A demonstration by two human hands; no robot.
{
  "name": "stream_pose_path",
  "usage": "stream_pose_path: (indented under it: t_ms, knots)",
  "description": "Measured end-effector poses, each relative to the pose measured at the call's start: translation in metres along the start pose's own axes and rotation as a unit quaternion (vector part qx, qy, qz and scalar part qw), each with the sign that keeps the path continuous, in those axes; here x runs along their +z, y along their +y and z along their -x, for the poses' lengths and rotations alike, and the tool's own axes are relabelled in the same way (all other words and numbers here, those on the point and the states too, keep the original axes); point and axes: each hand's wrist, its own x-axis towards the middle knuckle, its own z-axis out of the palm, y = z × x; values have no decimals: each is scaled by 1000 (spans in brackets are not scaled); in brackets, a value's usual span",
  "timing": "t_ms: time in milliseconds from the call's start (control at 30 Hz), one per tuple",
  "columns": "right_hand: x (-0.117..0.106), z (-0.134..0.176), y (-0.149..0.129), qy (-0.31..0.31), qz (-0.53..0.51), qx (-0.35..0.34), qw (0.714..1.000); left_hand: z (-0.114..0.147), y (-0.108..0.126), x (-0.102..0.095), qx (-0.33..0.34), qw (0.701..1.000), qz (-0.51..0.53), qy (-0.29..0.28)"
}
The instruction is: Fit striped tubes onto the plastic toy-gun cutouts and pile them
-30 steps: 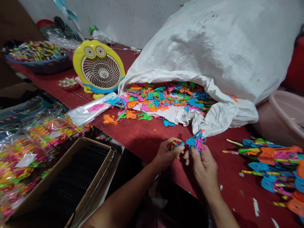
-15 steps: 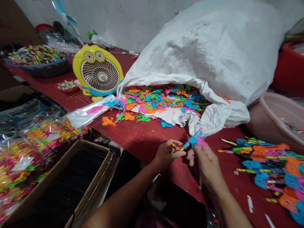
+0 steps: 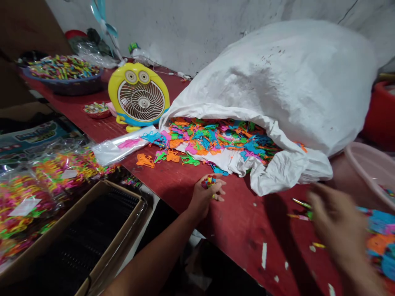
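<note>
My left hand [image 3: 201, 198] is closed round several small coloured tubes [image 3: 211, 180] with red, yellow and blue ends, above the red table. At the right, my right hand [image 3: 342, 224] is smeared by motion over the pile of flat plastic toy pieces [image 3: 381, 242] in orange, blue and pink. Its fingers are too blurred to show whether anything is in them. Thin shiny sticks [image 3: 301, 203] poke out beside its fingertips. Ahead, a white sack [image 3: 286, 90] lies with its mouth facing me, spilling toy pieces [image 3: 210, 137] shaped like little guns.
A yellow fan [image 3: 138, 96] stands behind the clear plastic bags [image 3: 123, 146]. Far left sits a blue basin [image 3: 70, 85] of small tubes. An open carton [image 3: 83, 234] and bagged toys [image 3: 58, 168] are at lower left, a pink tub [image 3: 358, 168] at right. Paper scraps [image 3: 264, 255] lie on the table [image 3: 240, 230].
My right hand has moved from beside my left hand to the pile at the right. The blue and pink toy pieces it held are no longer visible in it. The view has shifted slightly.
</note>
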Motion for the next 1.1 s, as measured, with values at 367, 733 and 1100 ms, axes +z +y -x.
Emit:
stream_pose_path:
  t_ms: [367,733,1100]
  knots:
    - [157,-12,-110,-212,188,-151,947,4,-5,-2,62,988,12,140]
    - [122,62,-69,-209,-186,50,959,9,-7,2,-10,962,-240,128]
    - [90,76,-32,-287,-244,128,917,27,-17,16,17,991,-129,28]
